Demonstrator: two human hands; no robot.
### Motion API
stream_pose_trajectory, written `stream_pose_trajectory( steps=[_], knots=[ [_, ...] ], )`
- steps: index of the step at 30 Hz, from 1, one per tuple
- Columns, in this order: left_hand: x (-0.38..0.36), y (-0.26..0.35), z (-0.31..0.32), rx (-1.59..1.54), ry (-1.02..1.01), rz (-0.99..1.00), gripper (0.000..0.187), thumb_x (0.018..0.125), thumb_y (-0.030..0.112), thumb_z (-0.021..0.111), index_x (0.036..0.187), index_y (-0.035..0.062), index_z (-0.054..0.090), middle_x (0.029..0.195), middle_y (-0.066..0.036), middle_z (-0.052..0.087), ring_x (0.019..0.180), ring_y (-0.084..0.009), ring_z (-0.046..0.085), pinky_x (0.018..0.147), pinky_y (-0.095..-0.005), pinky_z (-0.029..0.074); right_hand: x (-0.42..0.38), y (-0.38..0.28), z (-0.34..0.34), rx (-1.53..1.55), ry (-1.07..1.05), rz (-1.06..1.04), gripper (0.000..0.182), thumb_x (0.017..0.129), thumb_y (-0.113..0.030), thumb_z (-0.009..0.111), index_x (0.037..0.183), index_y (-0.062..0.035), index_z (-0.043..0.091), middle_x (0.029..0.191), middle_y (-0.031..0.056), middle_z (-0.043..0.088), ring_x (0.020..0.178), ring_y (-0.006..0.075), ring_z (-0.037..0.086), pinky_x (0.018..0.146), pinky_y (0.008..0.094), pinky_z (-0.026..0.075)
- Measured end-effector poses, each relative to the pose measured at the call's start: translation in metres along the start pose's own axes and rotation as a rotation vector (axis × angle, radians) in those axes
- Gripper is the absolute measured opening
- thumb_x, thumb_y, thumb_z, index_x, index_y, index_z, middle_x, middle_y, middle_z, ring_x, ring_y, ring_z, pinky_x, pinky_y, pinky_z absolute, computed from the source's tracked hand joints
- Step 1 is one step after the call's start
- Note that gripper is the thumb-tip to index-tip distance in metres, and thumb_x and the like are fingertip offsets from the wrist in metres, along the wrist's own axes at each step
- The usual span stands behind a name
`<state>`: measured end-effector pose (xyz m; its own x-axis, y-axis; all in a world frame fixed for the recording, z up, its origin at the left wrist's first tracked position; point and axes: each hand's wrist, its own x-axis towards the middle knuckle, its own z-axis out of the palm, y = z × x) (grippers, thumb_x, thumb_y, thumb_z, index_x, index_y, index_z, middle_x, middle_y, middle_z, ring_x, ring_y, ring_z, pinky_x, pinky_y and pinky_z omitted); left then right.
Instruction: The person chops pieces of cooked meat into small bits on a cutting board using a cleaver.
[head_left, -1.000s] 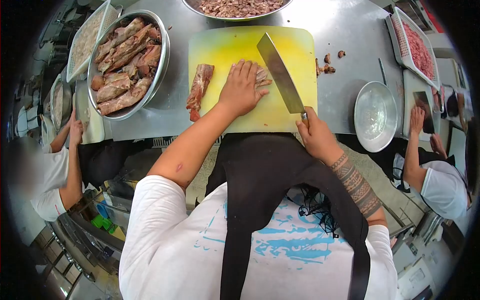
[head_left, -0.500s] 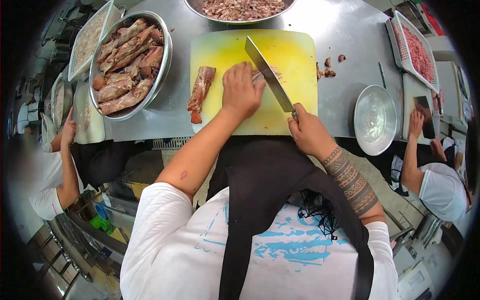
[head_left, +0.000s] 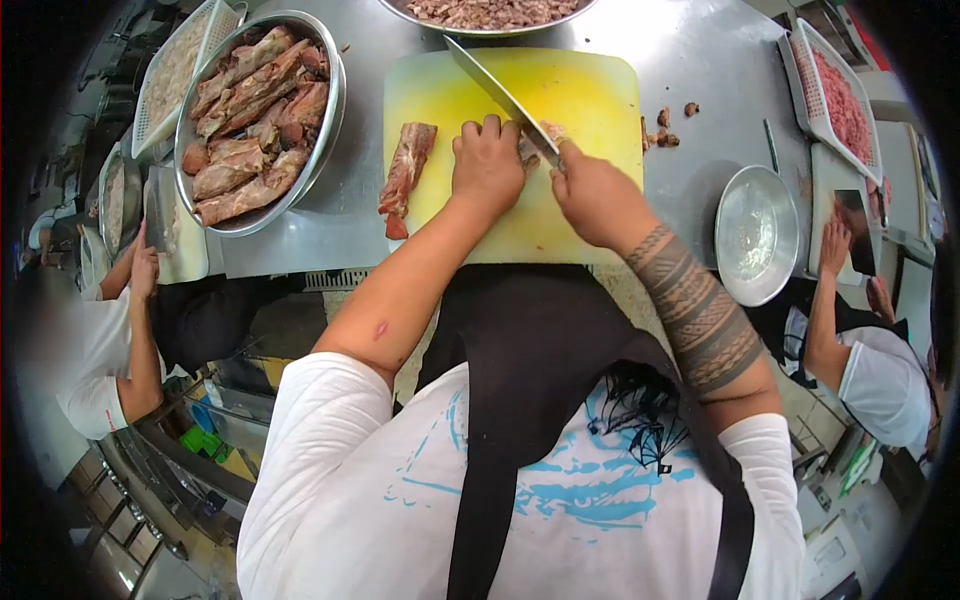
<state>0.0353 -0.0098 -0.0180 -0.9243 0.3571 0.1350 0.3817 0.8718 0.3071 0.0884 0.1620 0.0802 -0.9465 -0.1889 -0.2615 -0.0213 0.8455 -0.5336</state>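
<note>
Cleaver (head_left: 503, 98) gripped by the handle in the right hand (head_left: 598, 200), blade slanting across the yellow board (head_left: 590, 105). Left hand (head_left: 488, 165) fingers curled beside blade; cannot tell whether closed on meat. Meat portion (head_left: 529, 149) partly hidden at blade; longer meat piece (head_left: 408, 170) lies at board's left side.

The right hand (head_left: 595, 195) grips a cleaver (head_left: 492, 84) pointing between ten and eleven o'clock over a yellow cutting board (head_left: 590, 220); the curled left hand (head_left: 487, 165) sits just beside it. A meat strip (head_left: 408, 172) lies at the board's nine o'clock. Beyond stand a meat bowl (head_left: 336, 110) at nine and a chopped-meat bowl (head_left: 500, 32) at twelve.
</note>
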Motion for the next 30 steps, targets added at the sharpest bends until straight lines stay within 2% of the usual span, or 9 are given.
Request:
stream_pose_trajectory(
  steps=[3, 7, 14, 18, 20, 21, 23, 26, 30],
  knots=[
    [0.006, -0.001, 0.003, 0.012, -0.011, -0.005, 0.036, 0.089, 0.030, 0.069, 0.114, 0.0048, 0.065, 0.116, -0.014, 0.060, 0.106, -0.0375, 0.054, 0.090, -0.0505, 0.045, -0.023, -0.021, -0.040, -0.044, -0.083, 0.072, 0.025, 0.102, -0.023, 0.055, 0.110, 0.0008, 0.051, 0.085, 0.0292, 0.068, 0.083, 0.0496, 0.066, 0.075, 0.0588, 0.052],
    [0.000, -0.002, 0.009, -0.018, 0.035, -0.022, 0.035, 0.088, 0.027, 0.070, 0.113, 0.0030, 0.065, 0.115, -0.016, 0.059, 0.105, -0.0381, 0.053, 0.092, -0.0502, 0.045, 0.004, 0.004, 0.016, -0.018, 0.016, -0.010, 0.026, 0.103, -0.023, 0.051, 0.110, 0.0011, 0.055, 0.087, 0.0281, 0.070, 0.084, 0.0472, 0.069, 0.079, 0.0564, 0.055],
    [0.003, 0.002, 0.001, -0.095, 0.054, -0.047, 0.034, 0.091, 0.027, 0.066, 0.114, 0.0024, 0.062, 0.114, -0.019, 0.058, 0.105, -0.0396, 0.053, 0.094, -0.0512, 0.043, -0.016, -0.006, -0.004, 0.038, -0.092, 0.097, 0.031, 0.102, -0.023, 0.053, 0.116, 0.0041, 0.053, 0.088, 0.0321, 0.068, 0.086, 0.0504, 0.066, 0.079, 0.0583, 0.052],
    [0.005, -0.006, 0.011, -0.050, 0.087, -0.029, 0.036, 0.092, 0.031, 0.065, 0.113, 0.0020, 0.061, 0.113, -0.019, 0.058, 0.104, -0.0386, 0.053, 0.093, -0.0517, 0.042, 0.018, 0.010, 0.024, 0.021, 0.028, -0.021, 0.026, 0.102, -0.023, 0.052, 0.110, 0.0013, 0.052, 0.087, 0.0286, 0.069, 0.086, 0.0481, 0.068, 0.080, 0.0566, 0.054],
    [0.007, 0.001, -0.009, -0.074, -0.123, -0.120, 0.047, 0.095, 0.039, 0.065, 0.122, 0.0003, 0.060, 0.123, -0.022, 0.058, 0.118, -0.0432, 0.052, 0.105, -0.0548, 0.040, 0.008, 0.007, 0.021, 0.052, 0.024, 0.008, 0.025, 0.102, -0.023, 0.052, 0.109, 0.0009, 0.052, 0.086, 0.0284, 0.069, 0.085, 0.0482, 0.068, 0.080, 0.0567, 0.055],
    [0.004, 0.003, -0.011, -0.073, -0.113, -0.117, 0.047, 0.095, 0.039, 0.065, 0.122, 0.0003, 0.060, 0.123, -0.022, 0.058, 0.118, -0.0432, 0.052, 0.105, -0.0548, 0.040, 0.008, 0.007, 0.016, 0.073, 0.026, 0.025, 0.025, 0.102, -0.023, 0.052, 0.108, 0.0005, 0.052, 0.085, 0.0282, 0.069, 0.084, 0.0483, 0.068, 0.079, 0.0569, 0.055],
    [-0.020, 0.006, -0.010, -0.064, 0.063, -0.023, 0.061, 0.099, 0.044, 0.060, 0.137, -0.0033, 0.055, 0.140, -0.027, 0.052, 0.139, -0.0475, 0.042, 0.119, -0.0582, 0.030, -0.011, 0.007, 0.015, 0.048, 0.004, 0.045, 0.024, 0.102, -0.023, 0.052, 0.108, 0.0002, 0.052, 0.085, 0.0278, 0.069, 0.083, 0.0481, 0.068, 0.078, 0.0570, 0.055],
    [-0.036, -0.007, 0.002, -0.012, 0.031, 0.088, 0.077, 0.099, 0.050, 0.060, 0.150, -0.0056, 0.043, 0.152, -0.028, 0.042, 0.149, -0.0491, 0.031, 0.125, -0.0569, 0.021, -0.041, 0.011, 0.016, 0.015, -0.021, 0.063, 0.023, 0.103, -0.023, 0.053, 0.106, -0.0006, 0.051, 0.082, 0.0264, 0.069, 0.081, 0.0474, 0.068, 0.075, 0.0573, 0.054],
    [-0.025, -0.024, 0.018, -0.047, -0.019, 0.127, 0.086, 0.098, 0.057, 0.059, 0.152, -0.0066, 0.038, 0.154, -0.029, 0.040, 0.149, -0.0494, 0.030, 0.126, -0.0593, 0.018, -0.061, 0.018, 0.012, 0.020, -0.014, 0.084, 0.023, 0.103, -0.024, 0.054, 0.104, -0.0013, 0.050, 0.080, 0.0253, 0.068, 0.079, 0.0471, 0.068, 0.073, 0.0572, 0.054]
  ],
)
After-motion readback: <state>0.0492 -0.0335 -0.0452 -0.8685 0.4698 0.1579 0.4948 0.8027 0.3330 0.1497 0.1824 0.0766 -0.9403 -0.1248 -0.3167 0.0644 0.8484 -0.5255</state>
